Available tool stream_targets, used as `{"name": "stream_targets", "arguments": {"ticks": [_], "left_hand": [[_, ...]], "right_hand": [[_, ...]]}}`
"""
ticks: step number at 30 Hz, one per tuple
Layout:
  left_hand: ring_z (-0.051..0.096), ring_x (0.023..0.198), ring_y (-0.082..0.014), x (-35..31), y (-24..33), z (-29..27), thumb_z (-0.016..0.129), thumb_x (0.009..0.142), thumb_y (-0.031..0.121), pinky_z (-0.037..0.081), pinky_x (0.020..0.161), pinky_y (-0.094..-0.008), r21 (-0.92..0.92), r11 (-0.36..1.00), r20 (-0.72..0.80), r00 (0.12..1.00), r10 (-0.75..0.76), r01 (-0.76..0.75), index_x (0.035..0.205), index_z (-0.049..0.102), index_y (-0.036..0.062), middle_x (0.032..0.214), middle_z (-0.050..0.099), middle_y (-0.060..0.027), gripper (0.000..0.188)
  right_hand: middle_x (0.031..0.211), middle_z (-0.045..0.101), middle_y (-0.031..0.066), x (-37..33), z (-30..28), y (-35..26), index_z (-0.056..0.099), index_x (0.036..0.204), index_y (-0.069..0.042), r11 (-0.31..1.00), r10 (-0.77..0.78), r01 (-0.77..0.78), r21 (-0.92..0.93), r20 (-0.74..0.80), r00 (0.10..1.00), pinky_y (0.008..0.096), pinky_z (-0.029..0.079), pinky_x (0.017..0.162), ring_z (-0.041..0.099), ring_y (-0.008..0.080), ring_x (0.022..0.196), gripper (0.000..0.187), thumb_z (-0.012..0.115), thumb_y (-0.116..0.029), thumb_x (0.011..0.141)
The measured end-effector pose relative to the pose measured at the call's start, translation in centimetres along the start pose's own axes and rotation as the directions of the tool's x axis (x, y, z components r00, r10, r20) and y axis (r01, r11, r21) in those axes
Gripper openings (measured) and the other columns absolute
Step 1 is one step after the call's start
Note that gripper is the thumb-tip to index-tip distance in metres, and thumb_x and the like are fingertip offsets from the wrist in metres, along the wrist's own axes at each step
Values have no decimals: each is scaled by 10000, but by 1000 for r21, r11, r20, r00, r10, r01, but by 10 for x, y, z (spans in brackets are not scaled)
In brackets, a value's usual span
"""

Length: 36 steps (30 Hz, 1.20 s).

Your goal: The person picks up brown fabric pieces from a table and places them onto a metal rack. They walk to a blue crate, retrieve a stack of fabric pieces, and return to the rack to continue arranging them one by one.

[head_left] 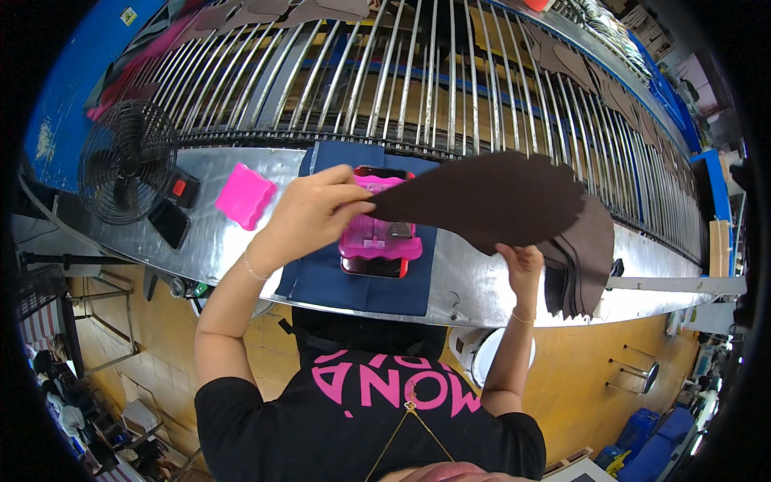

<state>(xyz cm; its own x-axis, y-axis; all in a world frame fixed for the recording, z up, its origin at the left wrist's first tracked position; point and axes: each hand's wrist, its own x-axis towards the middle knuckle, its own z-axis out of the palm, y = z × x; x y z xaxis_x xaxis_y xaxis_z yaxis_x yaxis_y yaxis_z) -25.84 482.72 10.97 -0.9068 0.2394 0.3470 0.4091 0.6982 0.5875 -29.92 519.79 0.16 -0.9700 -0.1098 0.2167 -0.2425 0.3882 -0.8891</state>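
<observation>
A large dark brown cut piece of sheet material (490, 199) is held up between my two hands, over the steel table. My left hand (329, 203) pinches its narrow pointed end, above a bright pink open box (377, 251). With thumb and fingers closed, my right hand (520, 261) grips its lower edge. The pink box is partly covered by the piece and lies on a folded dark blue cloth (321, 285). Dark, red-edged material shows under the box. Beside my right hand, a stack of similar brown pieces (593, 265) hangs partly over the table's front edge.
Beyond the steel table (474, 293) runs a conveyor of metal rods (385, 80), with brown pieces (562, 60) lying along its far side. A black fan (128, 161), a dark phone-like slab (169, 223) and a pink scalloped lid (246, 197) are at left. A white stool (486, 353) stands below.
</observation>
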Motion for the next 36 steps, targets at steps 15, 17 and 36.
{"name": "stream_targets", "arguments": {"ticks": [15, 17, 36], "left_hand": [[581, 754, -239, 21, 17, -15, 771, 742, 120, 474, 628, -310, -42, 999, -440, 898, -23, 5, 1026, 675, 66, 890, 554, -86, 304], [473, 662, -126, -10, 2, -27, 751, 776, 95, 389, 552, -247, -89, 975, -463, 859, -221, 203, 1054, 680, 61, 888, 535, -44, 289], [528, 795, -103, -79, -48, -26, 614, 912, 118, 437, 657, -223, -295, 841, -393, 745, -539, 453, 1230, 564, 49, 1001, 526, -26, 329]], "right_hand": [[990, 639, 74, 123, -15, -27, 499, 1271, 48, 997, -44, 60, 48, -290, 956, 230, 440, 797, 556, 103, 827, 456, 653, -180, 907], [1025, 656, 121, 164, 46, -26, 486, 1297, 33, 997, 17, -3, 83, -175, 984, 240, 498, 690, 602, 119, 884, 486, 655, -193, 901], [993, 618, 140, 157, 29, -13, 664, 1081, -53, 936, -232, 109, -335, -352, 907, 381, 465, 866, 585, 300, 984, 396, 756, -274, 766]]}}
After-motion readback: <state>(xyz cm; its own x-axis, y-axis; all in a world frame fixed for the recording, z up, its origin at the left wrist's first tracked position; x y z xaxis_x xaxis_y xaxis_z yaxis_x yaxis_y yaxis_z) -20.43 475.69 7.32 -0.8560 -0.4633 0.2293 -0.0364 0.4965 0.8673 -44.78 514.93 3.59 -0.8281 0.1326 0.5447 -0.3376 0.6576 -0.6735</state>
